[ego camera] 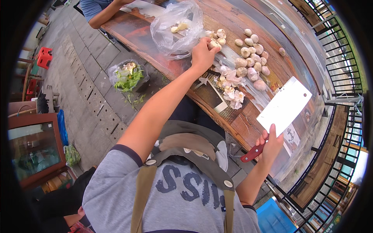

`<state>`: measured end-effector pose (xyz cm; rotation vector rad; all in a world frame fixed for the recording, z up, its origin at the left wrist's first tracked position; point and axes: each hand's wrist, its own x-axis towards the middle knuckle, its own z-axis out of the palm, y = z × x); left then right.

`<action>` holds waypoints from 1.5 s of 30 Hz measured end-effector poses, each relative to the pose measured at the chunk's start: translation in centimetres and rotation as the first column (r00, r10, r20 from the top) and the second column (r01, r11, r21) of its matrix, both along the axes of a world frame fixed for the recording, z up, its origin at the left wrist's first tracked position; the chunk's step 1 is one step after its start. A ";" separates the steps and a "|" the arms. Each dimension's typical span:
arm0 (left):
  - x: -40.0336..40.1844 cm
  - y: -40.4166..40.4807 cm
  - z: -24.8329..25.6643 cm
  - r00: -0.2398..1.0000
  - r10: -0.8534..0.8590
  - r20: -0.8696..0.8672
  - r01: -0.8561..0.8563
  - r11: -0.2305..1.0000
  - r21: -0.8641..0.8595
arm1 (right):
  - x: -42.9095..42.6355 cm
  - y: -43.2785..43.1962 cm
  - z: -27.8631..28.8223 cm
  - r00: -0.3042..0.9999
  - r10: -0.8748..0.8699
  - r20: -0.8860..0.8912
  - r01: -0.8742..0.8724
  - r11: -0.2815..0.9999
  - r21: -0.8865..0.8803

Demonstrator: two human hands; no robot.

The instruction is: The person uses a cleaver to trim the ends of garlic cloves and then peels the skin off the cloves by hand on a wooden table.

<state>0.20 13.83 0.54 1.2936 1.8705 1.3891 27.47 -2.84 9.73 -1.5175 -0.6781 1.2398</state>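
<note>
My left hand (203, 54) reaches over the wooden table, its fingertips around a garlic bulb (215, 45) beside a small group of other bulbs (221, 33). A clear plastic bag (160, 32) lies just left of that hand, with a few peeled garlic cloves (182, 26) in it. My right hand (271, 147) grips the red handle of a cleaver (285, 104), whose broad blade points up and away over the table's right part. Between the hands are many whole garlic bulbs (251, 62) and, closer to me, a heap of garlic skins and loose cloves (233, 97).
A lined bin (141, 83) with green leaves and scraps stands on the paving left of the table edge (174, 78). Another person's arm (106, 14) rests at the table's far left. Black metal railing (341, 61) runs along the right. A blue container (274, 217) is at lower right.
</note>
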 end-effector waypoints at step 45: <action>-1.0 -13.1 2.3 0.962 -0.271 0.019 0.269 0.940 -0.212 | -7.1 -1.6 -0.9 0.885 0.424 0.191 -0.404 0.905 -0.135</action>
